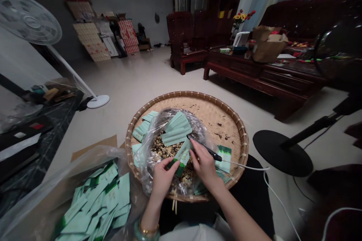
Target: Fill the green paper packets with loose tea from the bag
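My left hand (165, 175) pinches the lower end of a pale green sachet (182, 155) with a darker green band. Closed around a slim black corded tool (210, 150), perhaps a handheld bag sealer, is my right hand (204, 162); its front end meets the sachet's upper edge and my fingers touch the sachet's side. Beneath both hands lies an open clear plastic bag (149, 147) of loose dried flakes (164, 148). A fanned stack of green sachets (177, 128) rests on the flakes. The bag sits in a round woven bamboo tray (243, 139).
To the left, a plastic-lined box (76, 173) holds many green sachets (98, 199). A white cord (251, 167) trails right from the tool. A white standing fan (97, 101) is at left, a black fan base (283, 154) at right. Behind stands a dark wooden table (254, 71).
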`<action>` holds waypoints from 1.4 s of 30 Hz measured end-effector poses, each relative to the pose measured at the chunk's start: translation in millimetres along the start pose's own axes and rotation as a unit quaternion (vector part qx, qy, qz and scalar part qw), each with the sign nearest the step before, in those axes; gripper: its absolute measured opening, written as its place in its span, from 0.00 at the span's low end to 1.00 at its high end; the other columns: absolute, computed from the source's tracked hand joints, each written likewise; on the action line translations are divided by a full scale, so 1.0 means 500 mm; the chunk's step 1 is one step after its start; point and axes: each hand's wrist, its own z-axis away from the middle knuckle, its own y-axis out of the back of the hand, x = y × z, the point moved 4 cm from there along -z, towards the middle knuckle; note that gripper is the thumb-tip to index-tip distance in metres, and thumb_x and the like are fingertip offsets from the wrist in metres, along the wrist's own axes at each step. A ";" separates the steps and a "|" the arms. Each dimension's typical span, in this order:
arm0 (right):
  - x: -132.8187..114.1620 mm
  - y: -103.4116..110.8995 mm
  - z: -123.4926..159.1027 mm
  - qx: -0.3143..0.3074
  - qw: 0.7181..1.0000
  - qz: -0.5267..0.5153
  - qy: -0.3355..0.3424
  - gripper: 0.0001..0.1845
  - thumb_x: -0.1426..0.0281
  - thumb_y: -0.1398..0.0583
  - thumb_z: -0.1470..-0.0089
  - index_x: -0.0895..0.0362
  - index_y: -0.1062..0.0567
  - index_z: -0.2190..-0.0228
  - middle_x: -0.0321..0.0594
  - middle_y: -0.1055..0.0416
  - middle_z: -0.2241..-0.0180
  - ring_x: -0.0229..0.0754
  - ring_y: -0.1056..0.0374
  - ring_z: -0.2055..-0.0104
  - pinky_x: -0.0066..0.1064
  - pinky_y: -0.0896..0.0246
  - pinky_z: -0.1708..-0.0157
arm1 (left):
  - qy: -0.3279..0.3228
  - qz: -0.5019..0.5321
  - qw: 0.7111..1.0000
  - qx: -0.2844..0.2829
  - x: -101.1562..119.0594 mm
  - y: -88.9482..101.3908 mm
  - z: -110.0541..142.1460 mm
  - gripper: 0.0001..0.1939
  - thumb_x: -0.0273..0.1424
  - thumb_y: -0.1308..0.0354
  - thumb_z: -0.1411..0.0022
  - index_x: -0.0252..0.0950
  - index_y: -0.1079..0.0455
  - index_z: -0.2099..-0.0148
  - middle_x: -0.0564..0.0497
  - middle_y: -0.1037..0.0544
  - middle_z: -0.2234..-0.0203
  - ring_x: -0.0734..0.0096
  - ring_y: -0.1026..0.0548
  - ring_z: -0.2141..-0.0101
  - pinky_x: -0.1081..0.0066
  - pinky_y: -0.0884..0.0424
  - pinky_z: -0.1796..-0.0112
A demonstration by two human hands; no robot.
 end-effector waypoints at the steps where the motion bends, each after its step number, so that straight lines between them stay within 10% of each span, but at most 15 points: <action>1: -0.001 0.002 -0.001 0.005 1.000 -0.002 0.009 0.23 0.73 0.49 0.40 0.56 0.35 0.43 0.47 0.30 0.49 0.46 0.33 0.48 0.40 0.36 0.49 | -0.005 -0.005 1.000 0.004 0.000 0.000 0.001 0.12 0.36 0.36 0.56 0.33 0.22 0.71 0.50 0.20 0.77 0.67 0.25 0.76 0.71 0.29 0.72; 9: 0.007 0.034 -0.011 0.044 0.998 -0.001 -0.035 0.06 0.69 0.40 0.46 0.57 0.24 0.72 0.43 0.32 0.70 0.44 0.34 0.66 0.36 0.34 0.66 | -0.038 -0.024 0.999 0.010 0.010 0.004 0.008 0.12 0.36 0.38 0.53 0.34 0.22 0.69 0.48 0.19 0.75 0.65 0.23 0.74 0.69 0.27 0.70; 18: -0.040 0.033 0.009 0.014 0.997 -0.076 0.024 0.05 0.76 0.42 0.46 0.57 0.26 0.71 0.43 0.30 0.72 0.43 0.36 0.65 0.35 0.36 0.66 | -0.004 0.042 0.999 0.028 -0.009 0.029 0.000 0.12 0.36 0.35 0.56 0.33 0.24 0.70 0.50 0.21 0.76 0.68 0.24 0.74 0.70 0.25 0.69; 30: -0.015 0.024 0.020 -0.028 0.983 -0.139 -0.116 0.07 0.70 0.43 0.44 0.57 0.26 0.72 0.40 0.29 0.73 0.40 0.36 0.70 0.32 0.40 0.69 | 0.071 0.094 0.993 -0.022 -0.024 0.024 0.001 0.19 0.40 0.35 0.57 0.32 0.27 0.65 0.53 0.25 0.74 0.71 0.24 0.78 0.72 0.24 0.76; 35: 0.013 -0.008 0.035 -0.147 0.905 -0.277 -0.289 0.16 0.57 0.45 0.44 0.56 0.33 0.74 0.31 0.42 0.80 0.34 0.45 0.79 0.26 0.43 0.80 | 0.077 0.084 0.992 -0.059 -0.023 0.019 0.000 0.19 0.40 0.36 0.55 0.32 0.27 0.63 0.52 0.25 0.73 0.72 0.25 0.77 0.72 0.24 0.77; 42: 0.003 -0.017 0.025 -0.261 0.801 -0.416 -0.342 0.24 0.50 0.38 0.56 0.59 0.25 0.71 0.36 0.31 0.75 0.36 0.38 0.75 0.29 0.35 0.74 | 0.059 0.074 0.990 -0.102 -0.021 0.016 0.000 0.20 0.41 0.38 0.52 0.33 0.27 0.59 0.49 0.23 0.67 0.65 0.24 0.68 0.66 0.22 0.71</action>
